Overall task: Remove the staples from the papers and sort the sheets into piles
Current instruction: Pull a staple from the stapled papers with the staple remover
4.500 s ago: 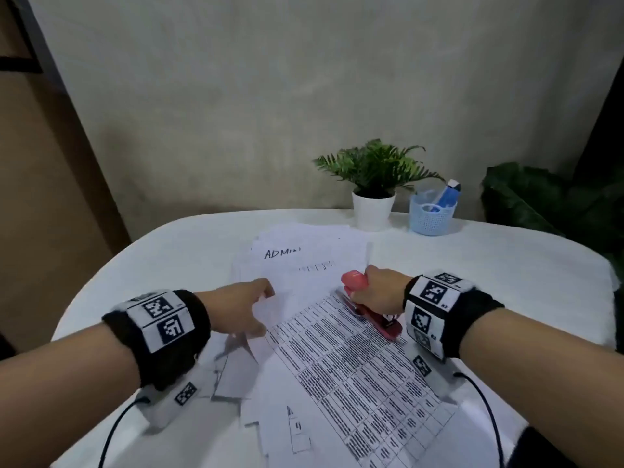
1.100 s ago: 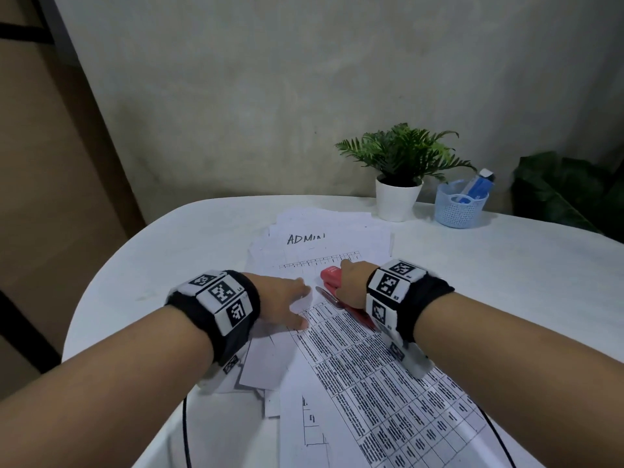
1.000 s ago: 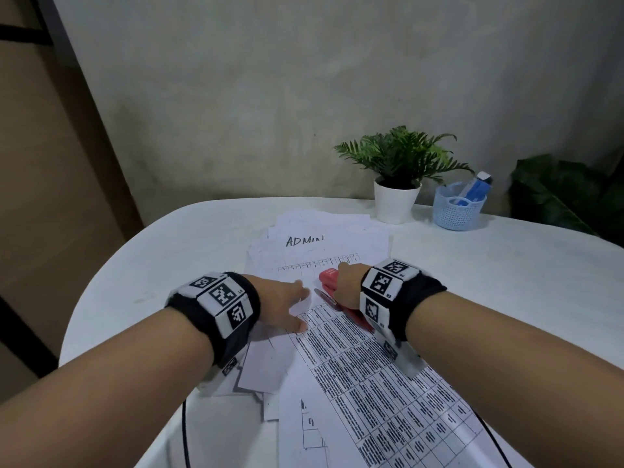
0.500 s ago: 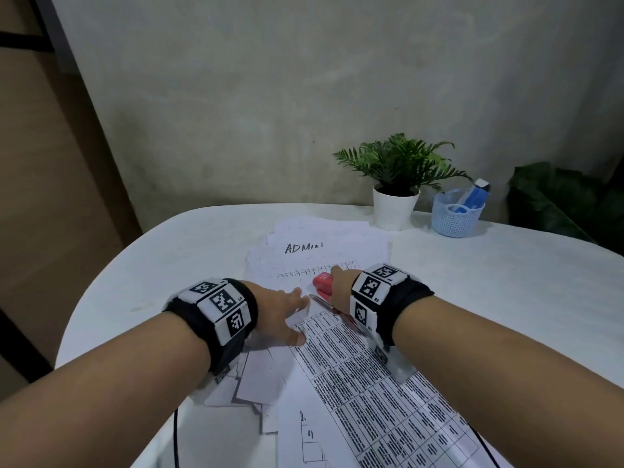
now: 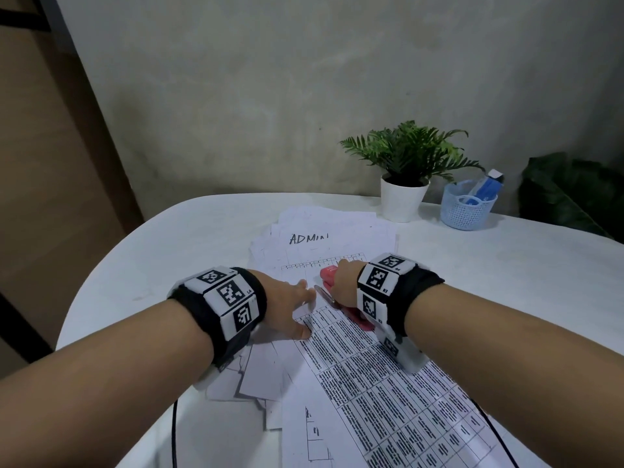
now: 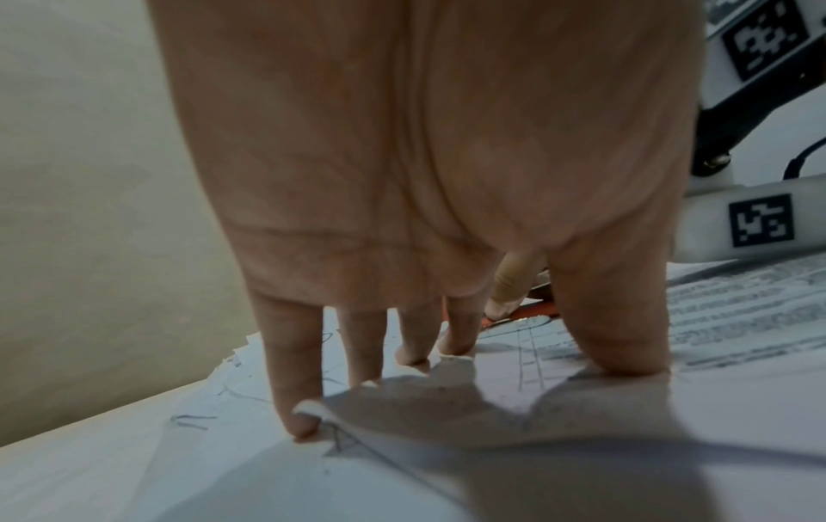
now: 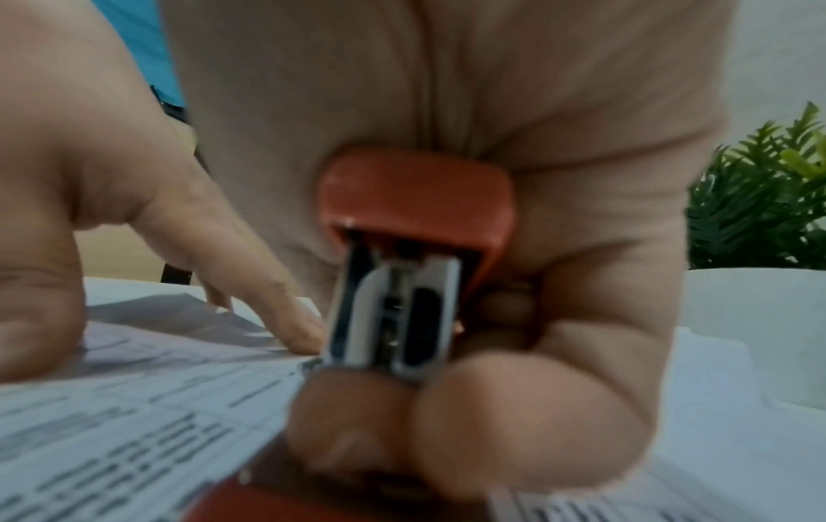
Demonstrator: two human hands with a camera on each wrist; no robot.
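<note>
Staple removal in progress at the top corner of the printed table sheet (image 5: 388,376), near the middle of the desk (image 5: 506,265).

The sheet is pressed flat by the left hand (image 5: 287,309), fingers extended and spread, nothing grasped. The red stapler (image 7: 416,254) is clenched in the right hand (image 5: 344,285), its metal end set against the sheet's corner just beside the left fingertips (image 6: 456,344). The staple itself cannot be made out. Risk is judged as follows: the corner may be torn if the tool is levered steeply, and a fingertip may be nicked, given the closeness. Loose sheets (image 5: 324,238) lie at the far side, not yet sorted.
</note>
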